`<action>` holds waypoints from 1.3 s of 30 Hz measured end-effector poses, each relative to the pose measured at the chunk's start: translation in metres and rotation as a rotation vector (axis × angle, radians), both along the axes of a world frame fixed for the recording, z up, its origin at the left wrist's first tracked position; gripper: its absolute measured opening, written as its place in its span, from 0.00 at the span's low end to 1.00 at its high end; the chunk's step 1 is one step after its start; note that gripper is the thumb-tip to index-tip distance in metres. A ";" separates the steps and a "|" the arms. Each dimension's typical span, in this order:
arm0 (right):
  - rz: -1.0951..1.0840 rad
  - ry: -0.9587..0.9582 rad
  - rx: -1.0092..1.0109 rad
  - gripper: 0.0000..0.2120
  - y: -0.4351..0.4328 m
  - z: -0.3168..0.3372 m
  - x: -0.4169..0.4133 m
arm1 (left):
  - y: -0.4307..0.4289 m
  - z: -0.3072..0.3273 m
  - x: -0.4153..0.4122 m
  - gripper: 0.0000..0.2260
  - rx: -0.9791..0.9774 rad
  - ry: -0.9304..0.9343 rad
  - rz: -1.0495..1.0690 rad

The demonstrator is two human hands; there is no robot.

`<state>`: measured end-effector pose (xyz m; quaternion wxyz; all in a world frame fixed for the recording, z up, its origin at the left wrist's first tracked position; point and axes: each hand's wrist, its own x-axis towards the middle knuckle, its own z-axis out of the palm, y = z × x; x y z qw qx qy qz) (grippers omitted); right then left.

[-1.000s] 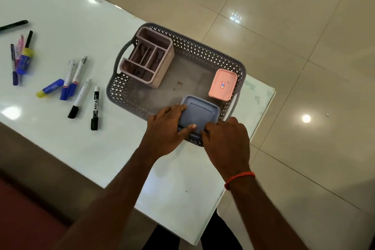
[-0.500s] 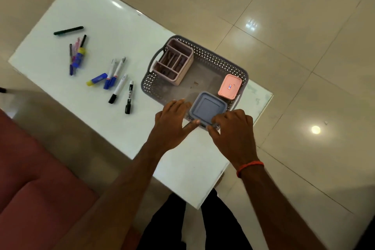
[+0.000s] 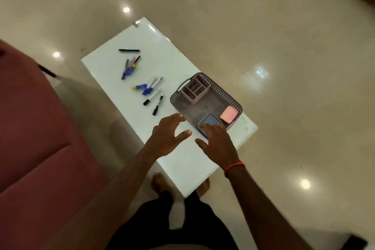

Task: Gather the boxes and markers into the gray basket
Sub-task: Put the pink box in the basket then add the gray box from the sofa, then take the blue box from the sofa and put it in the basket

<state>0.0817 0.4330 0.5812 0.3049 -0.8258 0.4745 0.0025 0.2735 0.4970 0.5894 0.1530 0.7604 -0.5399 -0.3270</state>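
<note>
Your left hand (image 3: pixel 167 135): it hovers over the white glossy tabletop (image 3: pixel 182 160), just beside the near left corner of the gray perforated plastic basket (image 3: pixel 220 92). Fingers spread wide, holding nothing.
Your right hand (image 3: pixel 218 144): fingertips lie on the near edge of the blue-gray square lidded box (image 3: pixel 210 123). Fingers splayed, not closed around it.
Blue-gray box: inside the basket, at its near corner, partly hidden by your right hand.
Pink rounded lidded box (image 3: pixel 228 114): inside the basket, at the right corner, just beside the blue-gray box.
Pink divided plastic organiser (image 3: pixel 194 91): upright in the basket's far left corner.
Markers: all on the tabletop, outside the basket. Two black-capped white markers (image 3: pixel 155 100) lie nearest the basket; a blue and white cluster (image 3: pixel 147 88) sits beyond them; a small mixed bundle (image 3: pixel 130 65) lies farther off, and a dark pen (image 3: pixel 129 50) lies alone at the far end.
Red thread band (image 3: pixel 234 167): around your right wrist.
</note>
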 end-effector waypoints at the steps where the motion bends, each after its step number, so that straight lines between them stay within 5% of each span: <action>1: 0.048 -0.019 -0.021 0.27 0.003 0.006 0.006 | 0.008 0.008 0.005 0.26 0.000 -0.010 0.024; 7: 0.321 -0.048 -0.114 0.22 0.019 0.038 0.055 | 0.062 0.046 0.049 0.38 -0.011 -0.026 0.175; 12: 0.404 -0.117 -0.170 0.19 0.044 0.057 0.114 | 0.123 0.060 0.096 0.30 -0.089 0.025 0.332; 21: 0.600 -0.163 -0.148 0.17 0.123 0.069 0.222 | 0.247 0.081 0.173 0.38 -0.156 0.099 0.562; 34: 0.920 -0.183 -0.152 0.18 0.215 0.078 0.348 | 0.359 0.071 0.240 0.26 -0.092 -0.189 0.800; 39: 0.984 -0.169 -0.165 0.19 0.226 0.080 0.372 | 0.371 0.061 0.250 0.31 -0.084 -0.224 0.837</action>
